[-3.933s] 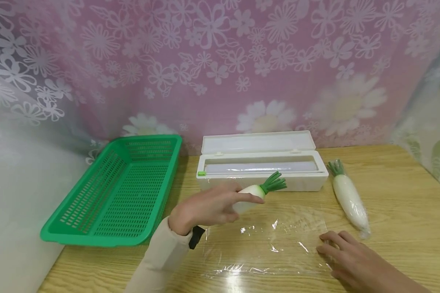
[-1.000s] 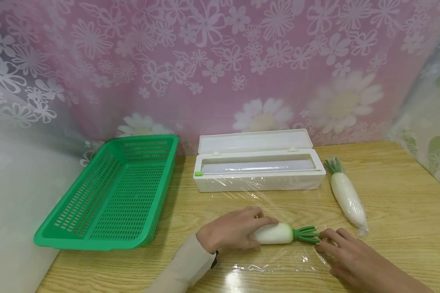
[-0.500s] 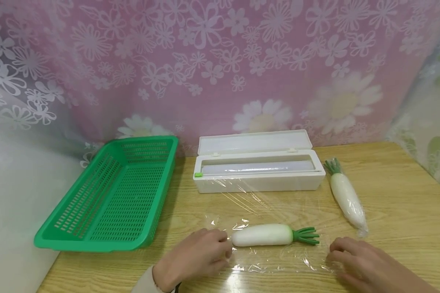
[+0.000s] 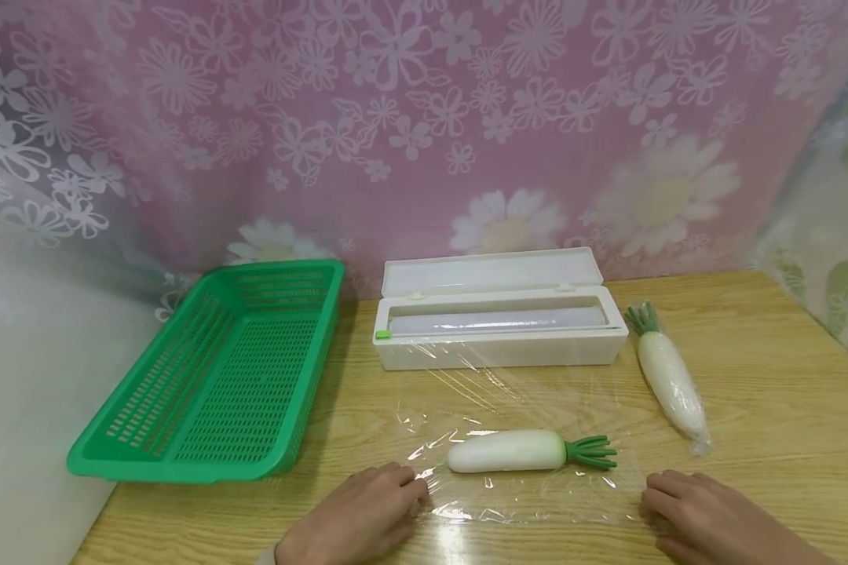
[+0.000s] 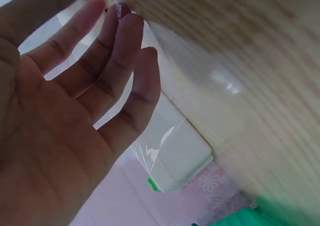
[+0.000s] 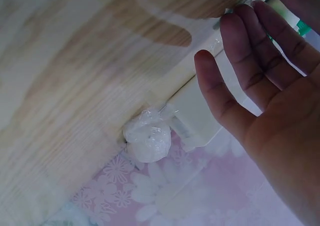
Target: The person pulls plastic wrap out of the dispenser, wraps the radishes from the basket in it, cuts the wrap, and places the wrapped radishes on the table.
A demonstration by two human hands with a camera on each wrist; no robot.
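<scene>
A white radish point(image 4: 506, 452) with cut green stems lies crosswise on a sheet of clear plastic wrap point(image 4: 537, 498) spread over the table. At the sheet's near left corner, my left hand point(image 4: 360, 510) pinches the film; some of it shows at the fingertips in the left wrist view. My right hand point(image 4: 710, 510) grips the opposite edge, beyond the stems, with film bunched at its fingertips in the right wrist view. The film's far side reaches toward the white wrap dispenser point(image 4: 502, 351), whose lid stands open with the roll point(image 4: 498, 321) inside.
A green perforated basket point(image 4: 247, 392) stands on the left. Another radish point(image 4: 671, 380), wrapped in film, lies at the right beside the dispenser. The wooden table point(image 4: 770, 377) ends against a pink floral curtain point(image 4: 367, 180) at the back.
My left hand set the radish down on the film, let go, and moved left and nearer to the film's corner. My right hand shifted slightly right and nearer with its edge.
</scene>
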